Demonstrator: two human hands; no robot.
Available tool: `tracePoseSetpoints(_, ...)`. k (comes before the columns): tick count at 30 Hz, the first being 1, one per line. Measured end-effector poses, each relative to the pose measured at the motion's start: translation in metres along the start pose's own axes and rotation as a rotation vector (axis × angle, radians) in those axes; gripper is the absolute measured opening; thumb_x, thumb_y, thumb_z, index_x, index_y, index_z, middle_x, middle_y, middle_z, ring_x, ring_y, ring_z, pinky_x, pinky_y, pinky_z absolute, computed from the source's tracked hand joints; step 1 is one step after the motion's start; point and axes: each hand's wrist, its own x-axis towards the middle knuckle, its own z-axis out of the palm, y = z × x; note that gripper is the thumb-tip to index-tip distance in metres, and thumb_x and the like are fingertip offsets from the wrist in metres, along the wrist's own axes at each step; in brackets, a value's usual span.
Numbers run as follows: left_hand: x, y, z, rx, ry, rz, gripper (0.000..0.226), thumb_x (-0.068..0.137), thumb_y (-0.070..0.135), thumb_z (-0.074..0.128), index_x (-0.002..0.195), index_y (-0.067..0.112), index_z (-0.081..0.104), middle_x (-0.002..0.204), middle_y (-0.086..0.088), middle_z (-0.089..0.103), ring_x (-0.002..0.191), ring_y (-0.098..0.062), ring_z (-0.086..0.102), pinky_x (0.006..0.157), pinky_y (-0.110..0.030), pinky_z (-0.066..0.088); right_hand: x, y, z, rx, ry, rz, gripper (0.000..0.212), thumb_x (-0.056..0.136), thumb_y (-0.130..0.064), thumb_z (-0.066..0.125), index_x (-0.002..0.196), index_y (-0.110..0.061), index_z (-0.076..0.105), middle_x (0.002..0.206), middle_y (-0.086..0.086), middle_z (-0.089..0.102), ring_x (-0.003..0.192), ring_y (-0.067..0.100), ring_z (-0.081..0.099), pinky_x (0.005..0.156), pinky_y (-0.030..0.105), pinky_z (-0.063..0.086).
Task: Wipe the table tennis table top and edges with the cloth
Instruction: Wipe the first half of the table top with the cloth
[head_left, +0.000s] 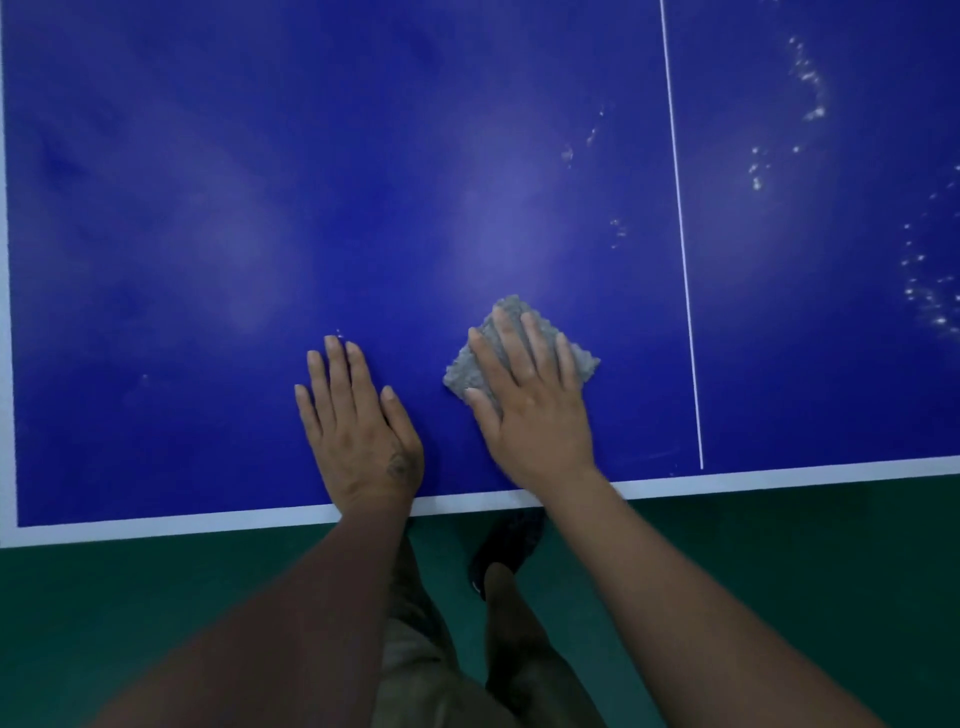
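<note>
You're pressing your right hand (524, 400) flat, hiding much of the cloth (583, 364), left hand (358, 431) lying spread at its nine o'clock, table (208, 208) running off-frame.

Dark green floor (779, 571), smooth, matte; dim, even indoor light.
</note>
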Motion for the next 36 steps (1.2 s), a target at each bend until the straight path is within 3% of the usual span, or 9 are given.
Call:
tracePoseSetpoints(2, 0.0, 0.0, 0.001, 0.003, 0.004, -0.006, 0.062, 0.112, 0.029, 0.031, 0.169, 0.005, 0.027, 0.179, -0.009, 0.019, 0.168, -0.027, 0.011, 0.136, -0.052, 0.01, 0.005, 0.043, -0.008, -0.02, -0.008, 0.007, 0.061, 0.113, -0.048, 0.032, 0.17, -0.025, 0.025, 0.179, 0.004, 0.014, 0.166, 0.027, 0.008, 0.132, 0.057, 0.013)
tracePoseSetpoints(7, 0.001, -0.001, 0.001, -0.006, 0.024, -0.003, 0.062, 0.112, 0.03, 0.031, 0.169, 0.006, 0.027, 0.179, -0.009, 0.021, 0.168, -0.027, 0.012, 0.135, -0.053, 0.012, -0.008, 0.134, -0.035, -0.026, -0.055, 0.275, 0.063, 0.113, -0.049, 0.015, 0.172, -0.028, 0.011, 0.18, 0.002, 0.0, 0.166, 0.029, 0.001, 0.131, 0.062, 0.011)
tracePoseSetpoints(10, 0.001, 0.0, 0.001, -0.008, 0.026, -0.001, 0.061, 0.113, 0.029, 0.031, 0.169, 0.006, 0.027, 0.179, -0.008, 0.021, 0.168, -0.026, 0.011, 0.135, -0.054, 0.013, -0.01, 0.108, -0.033, -0.048, -0.058, 0.29, 0.064, 0.112, -0.047, 0.022, 0.172, -0.025, 0.012, 0.18, 0.006, -0.001, 0.166, 0.032, -0.001, 0.13, 0.064, 0.011)
tracePoseSetpoints(14, 0.0, -0.001, 0.001, -0.009, 0.03, -0.003, 0.06, 0.112, 0.027, 0.035, 0.168, 0.005, 0.03, 0.178, -0.009, 0.023, 0.167, -0.027, 0.013, 0.135, -0.054, 0.014, 0.024, 0.013, -0.011, -0.023, -0.059, 0.051, 0.066, 0.11, -0.045, 0.038, 0.17, -0.022, 0.022, 0.18, 0.009, 0.005, 0.166, 0.033, 0.002, 0.131, 0.062, 0.009)
tracePoseSetpoints(18, 0.0, -0.003, 0.002, -0.006, 0.036, 0.017, 0.06, 0.112, 0.025, 0.037, 0.168, 0.004, 0.03, 0.178, -0.011, 0.024, 0.167, -0.027, 0.014, 0.135, -0.054, 0.014, 0.074, -0.051, 0.0, 0.054, -0.022, 0.0, 0.064, 0.111, -0.047, 0.036, 0.169, -0.023, 0.026, 0.179, 0.007, 0.012, 0.166, 0.031, 0.006, 0.132, 0.058, 0.009)
tracePoseSetpoints(23, 0.001, -0.002, 0.001, -0.025, 0.037, 0.012, 0.061, 0.111, 0.024, 0.038, 0.168, 0.003, 0.031, 0.178, -0.011, 0.024, 0.167, -0.027, 0.013, 0.135, -0.054, 0.013, 0.098, -0.009, -0.009, 0.041, 0.001, -0.05, 0.062, 0.111, -0.049, 0.039, 0.168, -0.027, 0.031, 0.178, 0.003, 0.018, 0.166, 0.027, 0.012, 0.132, 0.054, 0.011)
tracePoseSetpoints(30, 0.001, -0.001, 0.0, -0.023, 0.0, -0.004, 0.063, 0.111, 0.028, 0.033, 0.169, 0.005, 0.026, 0.179, -0.008, 0.019, 0.168, -0.025, 0.009, 0.136, -0.053, 0.011, 0.069, 0.129, -0.046, -0.011, -0.009, 0.404, 0.062, 0.113, -0.046, 0.033, 0.17, -0.024, 0.02, 0.18, 0.008, 0.007, 0.166, 0.033, 0.006, 0.131, 0.061, 0.011)
tracePoseSetpoints(33, 0.001, -0.001, 0.0, -0.026, -0.005, -0.008, 0.063, 0.111, 0.029, 0.033, 0.169, 0.005, 0.026, 0.18, -0.008, 0.018, 0.168, -0.025, 0.007, 0.136, -0.053, 0.011, 0.062, 0.116, -0.046, -0.029, -0.026, 0.442, 0.064, 0.114, -0.044, 0.031, 0.171, -0.022, 0.015, 0.18, 0.011, 0.002, 0.166, 0.035, 0.002, 0.13, 0.064, 0.01)
tracePoseSetpoints(36, 0.001, -0.001, 0.002, -0.023, -0.004, -0.007, 0.063, 0.111, 0.028, 0.035, 0.169, 0.005, 0.028, 0.18, -0.008, 0.019, 0.168, -0.026, 0.009, 0.135, -0.054, 0.012, 0.074, 0.055, -0.032, -0.05, -0.034, 0.275, 0.064, 0.111, -0.044, 0.035, 0.17, -0.023, 0.022, 0.179, 0.011, 0.006, 0.166, 0.036, 0.003, 0.13, 0.063, 0.009)
